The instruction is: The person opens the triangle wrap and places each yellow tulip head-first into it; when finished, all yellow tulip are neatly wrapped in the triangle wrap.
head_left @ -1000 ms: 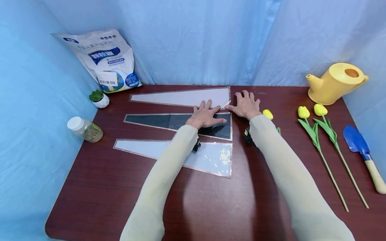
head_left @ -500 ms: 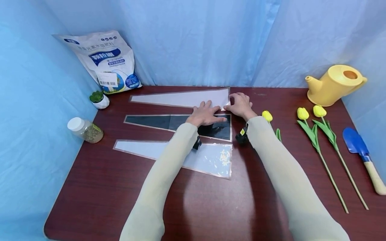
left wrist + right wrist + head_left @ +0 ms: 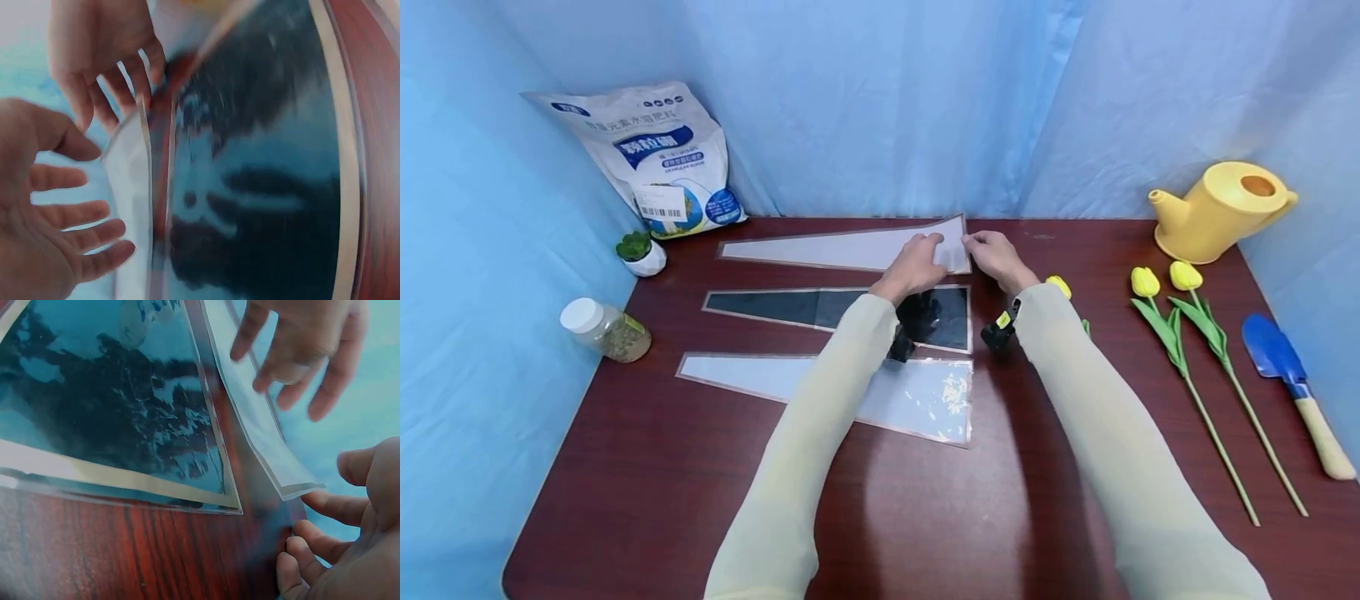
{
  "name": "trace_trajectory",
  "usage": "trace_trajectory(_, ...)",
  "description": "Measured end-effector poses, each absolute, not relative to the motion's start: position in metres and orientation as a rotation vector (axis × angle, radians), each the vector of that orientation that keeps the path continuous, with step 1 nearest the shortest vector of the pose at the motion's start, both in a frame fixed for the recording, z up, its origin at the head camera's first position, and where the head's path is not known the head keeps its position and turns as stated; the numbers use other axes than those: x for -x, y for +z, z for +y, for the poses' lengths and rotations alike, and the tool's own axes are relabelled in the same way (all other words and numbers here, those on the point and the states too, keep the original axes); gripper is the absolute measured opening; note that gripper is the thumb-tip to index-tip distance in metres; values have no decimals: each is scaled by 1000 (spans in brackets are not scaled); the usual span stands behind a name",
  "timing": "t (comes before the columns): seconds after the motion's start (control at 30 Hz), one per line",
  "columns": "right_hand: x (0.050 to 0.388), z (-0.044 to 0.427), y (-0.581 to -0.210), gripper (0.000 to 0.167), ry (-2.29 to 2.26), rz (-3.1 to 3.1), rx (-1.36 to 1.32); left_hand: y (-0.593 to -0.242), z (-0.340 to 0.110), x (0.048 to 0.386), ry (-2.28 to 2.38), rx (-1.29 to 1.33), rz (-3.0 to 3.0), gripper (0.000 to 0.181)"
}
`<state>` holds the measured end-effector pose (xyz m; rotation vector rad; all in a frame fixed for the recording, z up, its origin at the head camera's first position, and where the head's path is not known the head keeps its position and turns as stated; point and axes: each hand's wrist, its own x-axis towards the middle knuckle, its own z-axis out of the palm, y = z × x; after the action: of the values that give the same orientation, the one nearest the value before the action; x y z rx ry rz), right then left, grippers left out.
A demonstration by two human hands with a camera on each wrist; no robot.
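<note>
Three tapering sheets in clear sleeves lie in the head view: a white one (image 3: 835,247) at the back, a dark one (image 3: 775,307) in the middle, a pale one (image 3: 917,396) in front. The left hand (image 3: 916,268) hovers over the back sheet's wide end; in the left wrist view this hand (image 3: 50,206) has its fingers loosely bent, holding nothing. At that sheet's right edge is the right hand (image 3: 998,257). The right wrist view shows the right hand (image 3: 356,537) with a finger touching the raised corner of the white sheet (image 3: 250,419), thumb apart.
At the back left stand a white bag (image 3: 662,158), a small potted plant (image 3: 646,260) and a jar (image 3: 617,333). To the right are a yellow watering can (image 3: 1217,212), yellow tulips (image 3: 1172,333) and a blue trowel (image 3: 1277,354). A blue curtain (image 3: 880,108) surrounds the table.
The left hand has lifted from its flat, spread pose on the sheets. The right hand has drawn its fingers together at the back sheet's right edge, and that end has risen slightly.
</note>
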<state>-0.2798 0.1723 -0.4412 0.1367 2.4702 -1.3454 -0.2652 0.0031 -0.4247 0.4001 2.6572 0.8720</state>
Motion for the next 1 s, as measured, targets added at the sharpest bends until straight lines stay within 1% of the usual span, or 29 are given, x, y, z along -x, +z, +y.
trace_trajectory(0.17,279,171,-439,60,-1385,2441,-139,-430,13,269,1241,-238,2569,52)
trace_trajectory(0.27,279,170,-438,63,-1445,2385,-147,-436,16,271,1334,-153,2542,49)
trace_trajectory(0.5,283,172,-436,70,-1578,2220,-197,-446,17,278,1416,-60,2514,40)
trace_trajectory(0.7,284,174,-434,77,-1601,2156,-172,-446,17,281,1452,-12,2494,32)
trace_trajectory(1.0,286,171,-431,79,-1644,2049,-119,-445,14,280,1480,36,2508,30)
